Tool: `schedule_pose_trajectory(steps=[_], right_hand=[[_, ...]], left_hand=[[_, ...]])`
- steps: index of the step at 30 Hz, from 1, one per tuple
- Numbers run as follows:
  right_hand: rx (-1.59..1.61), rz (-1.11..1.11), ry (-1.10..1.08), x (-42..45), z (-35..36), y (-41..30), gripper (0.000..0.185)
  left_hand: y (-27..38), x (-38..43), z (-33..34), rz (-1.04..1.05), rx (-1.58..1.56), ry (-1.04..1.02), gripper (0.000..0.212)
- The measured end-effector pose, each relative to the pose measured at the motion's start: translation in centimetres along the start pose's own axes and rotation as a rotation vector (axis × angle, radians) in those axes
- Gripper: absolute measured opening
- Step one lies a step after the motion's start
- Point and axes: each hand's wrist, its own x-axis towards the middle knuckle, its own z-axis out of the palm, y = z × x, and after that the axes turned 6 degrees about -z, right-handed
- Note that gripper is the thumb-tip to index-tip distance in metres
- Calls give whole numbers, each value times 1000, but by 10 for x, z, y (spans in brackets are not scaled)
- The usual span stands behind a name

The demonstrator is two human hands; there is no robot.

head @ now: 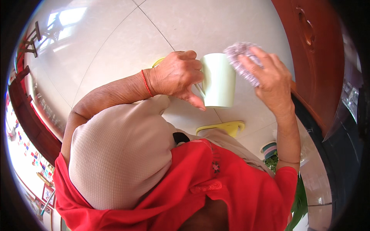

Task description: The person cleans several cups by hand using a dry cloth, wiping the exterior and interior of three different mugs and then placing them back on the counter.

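A pale green mug (218,80) is held up over the floor in front of my knees. My left hand (182,76) grips it by the handle (200,90), with most of the handle hidden behind the fingers. To the right of the mug, my right hand (271,76) holds a bunched pinkish-white cloth (241,59), slightly blurred. The cloth's left edge lies close to the mug's upper right side; I cannot tell whether they touch. Which end of the mug is its mouth is also unclear.
Light floor tiles (115,37) spread below. A reddish-brown wooden furniture piece (321,57) stands at the right, near my right hand. A potted plant (270,150) sits lower right. Dark wooden furniture (31,115) lines the left. A yellow slipper (222,127) shows on my foot.
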Motion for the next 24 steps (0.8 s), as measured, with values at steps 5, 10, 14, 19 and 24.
schedule_pose_trajectory(steps=[5,10,14,19,24], right_hand=[[107,168,99,2,-32,10,55],[452,261,260,16,-43,10,52],[607,242,309,27,-38,2,53],[372,12,189,35,-26,-9,56],[301,-78,-14,6,-8,-23,50]], left_hand=[[-3,5,-2,-71,-266,4,62],[-3,-3,17,-676,-1370,-140,67],[-14,-3,19,-671,-1809,-331,67],[-1,7,7,-906,-1858,-367,65],[1,12,12,-1196,-1878,-294,61]])
